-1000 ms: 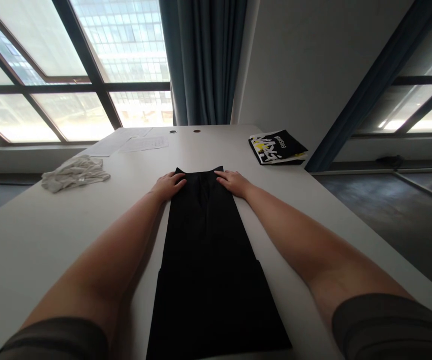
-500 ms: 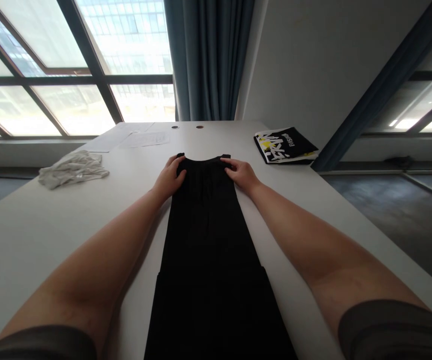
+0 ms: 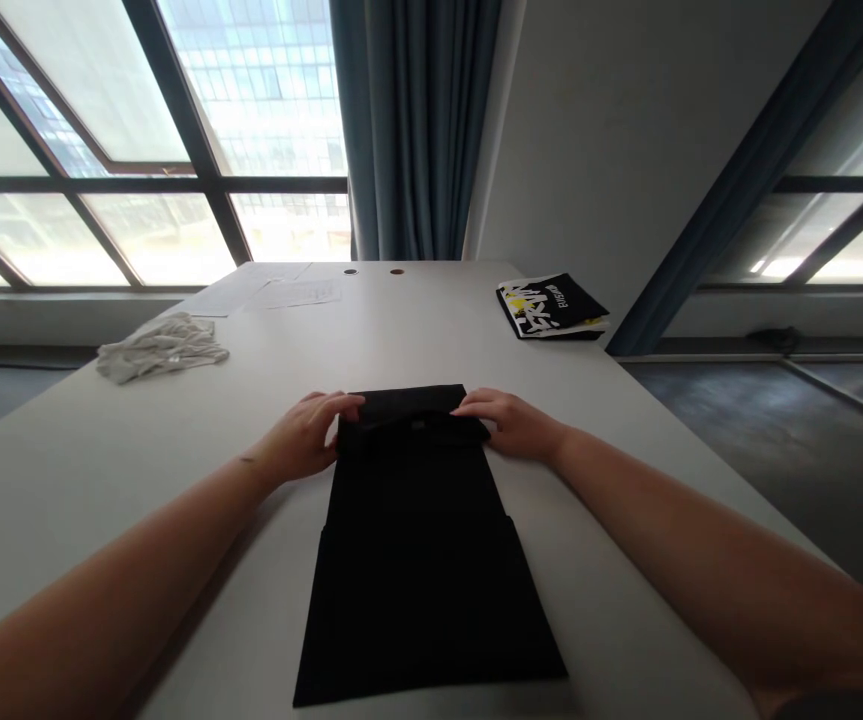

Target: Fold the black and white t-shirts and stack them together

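Note:
A long black garment (image 3: 431,580) lies flat and narrow on the white table in front of me. Its far end is turned over toward me, and a small pale tag shows at the turned-over edge. My left hand (image 3: 311,432) holds the left corner of this fold, fingers on top and the thumb lower down. On the opposite side, my right hand (image 3: 513,424) grips the right corner in the same way. The near hem lies across the lower part of the view.
A crumpled light-grey cloth (image 3: 163,348) lies at the left, with sheets of paper (image 3: 292,293) farther back. At the back right is a folded black printed bag or cloth (image 3: 555,306) with white and yellow lettering. The white table (image 3: 416,340) has two round holes near its far edge.
Both hands have come toward me with the garment's far end, folding it over onto the rest. The near hem has come into view.

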A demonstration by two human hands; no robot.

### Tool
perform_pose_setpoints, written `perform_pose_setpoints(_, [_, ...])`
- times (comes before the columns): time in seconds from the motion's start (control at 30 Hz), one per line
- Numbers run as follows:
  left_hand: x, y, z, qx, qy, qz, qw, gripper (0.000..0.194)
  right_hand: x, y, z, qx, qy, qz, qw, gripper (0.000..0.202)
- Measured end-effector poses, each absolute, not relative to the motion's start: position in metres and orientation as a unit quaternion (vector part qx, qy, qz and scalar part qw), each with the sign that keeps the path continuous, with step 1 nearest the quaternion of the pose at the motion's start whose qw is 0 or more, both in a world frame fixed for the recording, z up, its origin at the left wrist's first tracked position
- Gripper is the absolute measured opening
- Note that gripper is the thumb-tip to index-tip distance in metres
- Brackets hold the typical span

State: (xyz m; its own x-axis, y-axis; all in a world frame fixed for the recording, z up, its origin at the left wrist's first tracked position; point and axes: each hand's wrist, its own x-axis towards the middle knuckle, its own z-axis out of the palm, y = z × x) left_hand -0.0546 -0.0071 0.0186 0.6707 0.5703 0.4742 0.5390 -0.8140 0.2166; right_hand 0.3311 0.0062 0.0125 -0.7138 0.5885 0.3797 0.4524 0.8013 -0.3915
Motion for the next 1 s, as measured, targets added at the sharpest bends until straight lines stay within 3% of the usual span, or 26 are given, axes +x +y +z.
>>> perform_pose_setpoints(0.13, [-0.066,-0.008,0.019,0.935,0.313,0.159,0.048,0.056,0.337,0.009,0.009,-0.252,-0.933,0.095,0.237,0.049])
perform_pose_setpoints(0.33, [-0.051,-0.003,0.017,0.891,0.374,0.257,0.014,0.031,0.329,0.020,0.003,-0.305,-0.911,0.054,0.273,0.042])
perform_pose_setpoints(0.57, [-0.004,-0.004,-0.005,0.872,0.465,0.126,0.091,0.065,0.302,0.019,-0.015,-0.422,-0.896,0.105,0.093,0.068])
perform_pose_setpoints(0.87, [-0.028,0.006,-0.008,0.887,0.441,0.090,0.104,0.066,0.317,0.021,-0.011,-0.423,-0.895,0.128,0.062,0.074])
perform_pose_setpoints(1.0, [-0.042,0.013,-0.012,0.879,0.447,0.109,0.127,0.066,0.330,0.027,-0.013,-0.418,-0.888,0.151,0.118,0.067])
